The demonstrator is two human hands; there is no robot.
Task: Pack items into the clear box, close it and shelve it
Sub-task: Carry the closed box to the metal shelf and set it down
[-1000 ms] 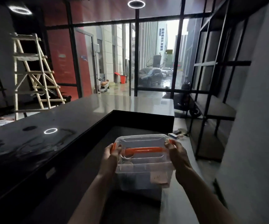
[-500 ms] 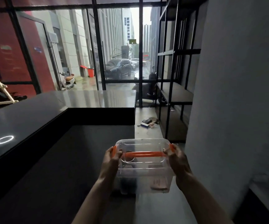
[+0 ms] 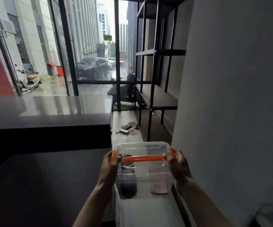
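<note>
I carry a clear box (image 3: 142, 176) with its clear lid on and an orange handle (image 3: 143, 158) lying across the top. My left hand (image 3: 110, 166) grips the left end at the orange latch. My right hand (image 3: 178, 166) grips the right end at the other latch. Through the walls I see a dark round item (image 3: 127, 187) and a pinkish flat item (image 3: 159, 188) inside. The box is in the air, above a pale floor strip. A black metal shelf unit (image 3: 158, 97) stands ahead on the right.
A dark counter (image 3: 47, 110) fills the left side, with a lower dark surface (image 3: 42, 185) in front of it. A grey wall (image 3: 234, 95) is close on my right. Small litter (image 3: 129, 127) lies on the floor ahead. Glass windows look onto a street.
The view has swung right and moved forward: the ladder and the counter slid out to the left, the shelf unit and the grey wall came nearer. Both hands kept their hold on the box.
</note>
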